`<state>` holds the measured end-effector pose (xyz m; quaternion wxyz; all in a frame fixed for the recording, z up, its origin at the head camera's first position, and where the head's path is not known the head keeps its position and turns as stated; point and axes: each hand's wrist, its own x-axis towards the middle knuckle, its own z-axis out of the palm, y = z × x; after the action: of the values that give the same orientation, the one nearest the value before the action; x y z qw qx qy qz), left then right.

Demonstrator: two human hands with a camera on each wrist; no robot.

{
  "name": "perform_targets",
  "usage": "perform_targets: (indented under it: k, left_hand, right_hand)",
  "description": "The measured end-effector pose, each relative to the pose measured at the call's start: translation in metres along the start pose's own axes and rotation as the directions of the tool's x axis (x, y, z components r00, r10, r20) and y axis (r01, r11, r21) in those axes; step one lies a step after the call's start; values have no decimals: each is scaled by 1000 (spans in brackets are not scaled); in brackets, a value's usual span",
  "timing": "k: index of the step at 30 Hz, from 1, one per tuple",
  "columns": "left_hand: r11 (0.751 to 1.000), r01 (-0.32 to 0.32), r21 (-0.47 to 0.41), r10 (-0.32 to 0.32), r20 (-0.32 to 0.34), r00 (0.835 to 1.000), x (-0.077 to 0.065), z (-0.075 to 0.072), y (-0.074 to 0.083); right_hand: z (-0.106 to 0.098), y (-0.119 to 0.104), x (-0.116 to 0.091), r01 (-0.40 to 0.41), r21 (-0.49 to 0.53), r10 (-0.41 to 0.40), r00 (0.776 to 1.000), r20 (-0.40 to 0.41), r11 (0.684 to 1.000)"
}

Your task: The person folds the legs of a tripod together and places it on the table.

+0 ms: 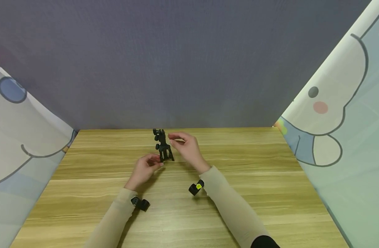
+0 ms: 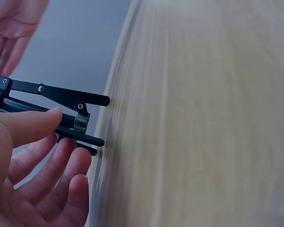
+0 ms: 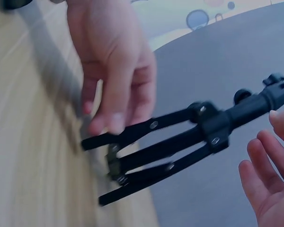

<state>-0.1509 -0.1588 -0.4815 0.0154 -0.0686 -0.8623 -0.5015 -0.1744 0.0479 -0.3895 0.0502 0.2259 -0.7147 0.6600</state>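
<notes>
We're pinching a leg point(image 3: 154, 125) of this black mini tripod point(image 1: 163, 146) with our left grip point(image 1: 144, 168), the nearer one. It's standing roughly upright, beyond and right of that grip, while our right grip point(image 1: 187, 147) is hanging loose, empty, beside the column point(image 1: 162, 138).

The tripod point(image 1: 163, 146) is upright at the far part of the counter point(image 1: 254, 179), slightly left of the middle. The left grip point(image 1: 144, 168) is at its legs, on their left; the right grip point(image 1: 189, 150) is just right of its upper part. Behind the counter rises a panel point(image 1: 177, 65), between a left sheet point(image 1: 19, 137) and a right sheet point(image 1: 363, 144).
</notes>
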Motion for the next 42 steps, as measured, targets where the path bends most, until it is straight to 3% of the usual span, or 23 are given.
perform_targets:
  k: [10, 19, 26, 29, 36, 42]
  left_hand:
    - [998, 3, 62, -2, -16, 1000, 4, 3, 4]
    - [987, 8, 161, -5, -17, 1000, 7, 6, 10]
    - [986, -16, 165, 17, -4, 1000, 10, 6, 9]
    - [987, -17, 158, 15, 10, 1000, 11, 6, 10]
    - [992, 2, 129, -4, 14, 1000, 12, 5, 11]
    - [992, -16, 123, 14, 15, 1000, 11, 3, 14]
  right_hand:
    - [8, -30, 9, 128, 4, -128, 992, 14, 992]
    - [19, -5, 21, 177, -110, -173, 984, 43, 978]
    - [18, -1, 24, 215, -111, -214, 977, 28, 970]
    - [16, 0, 25, 203, -97, -202, 979, 17, 974]
    - [3, -35, 16, 100, -95, -106, 993, -53, 990]
    - [-11, -31, 15, 57, -117, -70, 991, -111, 992]
